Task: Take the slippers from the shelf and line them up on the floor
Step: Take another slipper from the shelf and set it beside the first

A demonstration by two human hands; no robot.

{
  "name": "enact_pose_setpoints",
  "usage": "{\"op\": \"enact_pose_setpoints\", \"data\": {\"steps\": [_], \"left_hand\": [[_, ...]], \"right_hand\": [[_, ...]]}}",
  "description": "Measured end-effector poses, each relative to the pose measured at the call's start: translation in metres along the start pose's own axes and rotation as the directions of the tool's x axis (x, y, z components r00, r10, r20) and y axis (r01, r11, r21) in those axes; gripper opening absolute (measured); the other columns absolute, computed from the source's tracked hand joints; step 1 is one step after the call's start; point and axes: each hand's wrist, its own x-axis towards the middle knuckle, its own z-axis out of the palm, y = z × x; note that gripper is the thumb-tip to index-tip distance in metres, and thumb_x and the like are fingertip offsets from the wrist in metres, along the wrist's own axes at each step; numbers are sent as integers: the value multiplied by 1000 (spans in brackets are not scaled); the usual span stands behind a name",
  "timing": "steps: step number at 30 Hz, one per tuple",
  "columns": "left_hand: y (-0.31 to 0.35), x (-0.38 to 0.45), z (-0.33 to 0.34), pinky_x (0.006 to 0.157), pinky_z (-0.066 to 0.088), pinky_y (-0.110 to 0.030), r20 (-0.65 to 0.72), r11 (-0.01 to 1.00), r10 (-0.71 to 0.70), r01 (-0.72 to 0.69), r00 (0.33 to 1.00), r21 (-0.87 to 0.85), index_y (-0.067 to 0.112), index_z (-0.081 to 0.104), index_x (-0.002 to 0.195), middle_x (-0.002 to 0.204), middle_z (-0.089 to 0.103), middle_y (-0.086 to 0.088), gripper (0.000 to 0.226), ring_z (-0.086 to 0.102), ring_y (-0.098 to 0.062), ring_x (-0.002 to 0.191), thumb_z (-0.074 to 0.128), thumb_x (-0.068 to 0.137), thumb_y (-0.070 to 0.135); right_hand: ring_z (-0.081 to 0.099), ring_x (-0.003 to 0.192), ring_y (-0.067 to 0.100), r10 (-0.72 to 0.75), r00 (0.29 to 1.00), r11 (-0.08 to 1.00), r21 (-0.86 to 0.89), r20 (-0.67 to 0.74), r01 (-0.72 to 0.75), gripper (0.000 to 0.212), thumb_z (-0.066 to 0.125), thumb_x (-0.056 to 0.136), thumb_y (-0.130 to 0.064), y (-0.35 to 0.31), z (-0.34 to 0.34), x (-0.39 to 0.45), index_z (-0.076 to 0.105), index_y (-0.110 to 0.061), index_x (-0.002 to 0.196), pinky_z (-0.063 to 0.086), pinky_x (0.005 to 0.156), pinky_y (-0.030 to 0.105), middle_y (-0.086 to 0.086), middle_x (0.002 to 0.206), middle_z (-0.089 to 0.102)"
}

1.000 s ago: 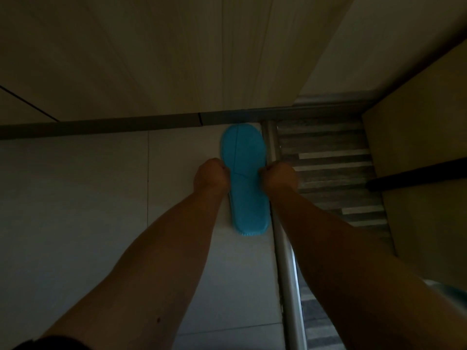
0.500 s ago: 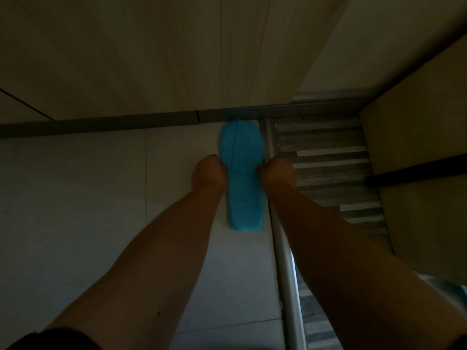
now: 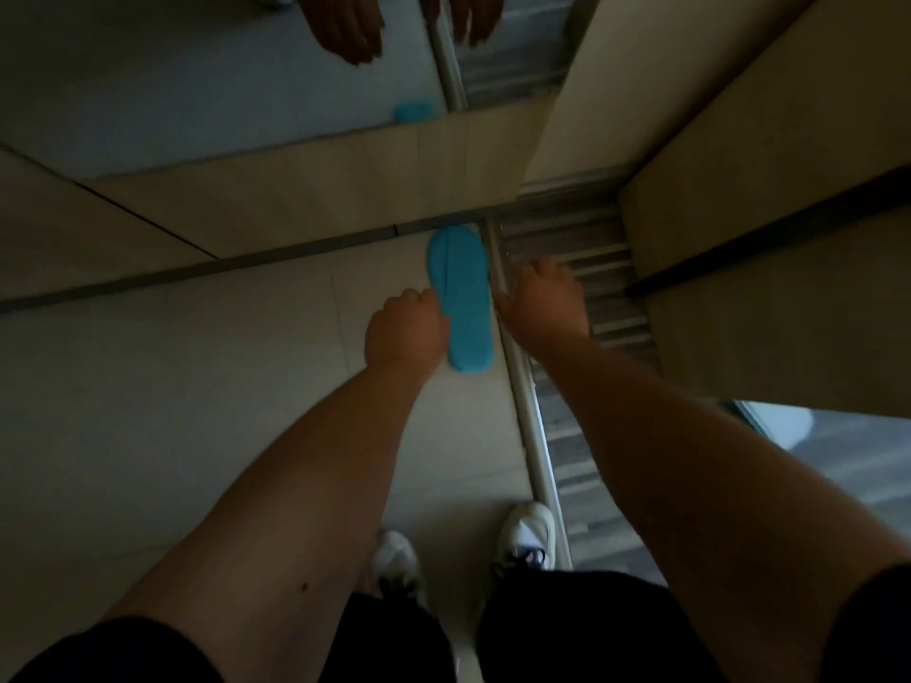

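Note:
A light blue slipper [image 3: 461,298] lies flat on the pale tiled floor [image 3: 197,386], its far end against the grey baseboard [image 3: 246,261] and its right side along a metal threshold strip [image 3: 525,401]. My left hand [image 3: 406,330] hovers at the slipper's left edge with curled fingers and nothing in them. To the right of the slipper, my right hand [image 3: 540,300] is off it with fingers spread. No shelf or second slipper is in view.
A mirror panel [image 3: 197,91] on the wall ahead reflects both hands and the slipper's tip. Striped flooring [image 3: 599,268] lies right of the strip, with a tall beige cabinet [image 3: 788,239] beyond. My white sneakers [image 3: 525,532] stand near the strip.
Both hands were gripping the slipper's sides; now they have let go and drawn back, the right hand spreading. The view has risen and widened, and the slipper stays on the floor.

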Motion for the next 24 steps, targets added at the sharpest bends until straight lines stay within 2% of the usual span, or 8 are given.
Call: {"op": "enact_pose_setpoints", "data": {"steps": [2,6,9,11,13,20,24], "left_hand": [[7,-32,-42,77,42,-39,-7,988,111,-109,994,107,9,54,117,113,59,-14,35,54,-31,102,43,94,33],[23,-85,-131,97,37,-43,-49,949,268,-254,962,185,9,47,125,127,53,-14,48,46,-31,117,43,90,41],[39,-122,-192,115,21,-50,-30,929,316,-302,948,214,8,28,143,151,32,-16,65,25,-34,141,38,92,48],[48,-145,-224,117,11,-51,-20,905,368,-353,930,238,9,17,148,158,19,-15,71,12,-34,147,31,93,51],[57,-164,-250,118,6,-51,-23,870,430,-408,902,278,9,12,149,159,15,-16,73,7,-34,147,29,93,52],[93,-193,-306,117,6,-50,-63,797,541,-487,839,358,8,14,149,157,21,-16,72,13,-34,147,30,94,52],[117,-200,-316,117,8,-50,-62,780,567,-511,821,362,8,17,148,156,24,-15,72,16,-34,146,32,92,52]], "right_hand": [[41,127,31,-44,999,998,-44,-15,44,52,53,90,-45,-9,-45,-29,48,-16,134,31,106,46,12,133,50],[29,137,30,-99,995,992,-86,-30,96,65,55,87,-48,-27,-131,-88,37,-19,142,18,115,48,9,146,40],[18,144,29,-98,995,989,-114,-22,95,71,52,89,-52,-40,-188,-129,28,-20,146,12,117,51,8,153,30],[14,145,29,-86,996,987,-138,-21,83,73,50,89,-55,-47,-221,-153,25,-19,148,9,117,52,8,156,26],[10,146,29,-63,998,986,-153,-20,59,74,46,90,-57,-51,-249,-173,21,-19,149,6,117,54,9,157,22],[6,147,28,22,996,986,-163,-90,-36,75,29,89,-62,-42,-314,-212,20,-19,150,-2,117,53,8,159,19],[6,147,27,88,987,981,-158,-136,-110,73,37,92,-59,-19,-335,-226,20,-19,150,-4,117,51,7,159,20]]}}
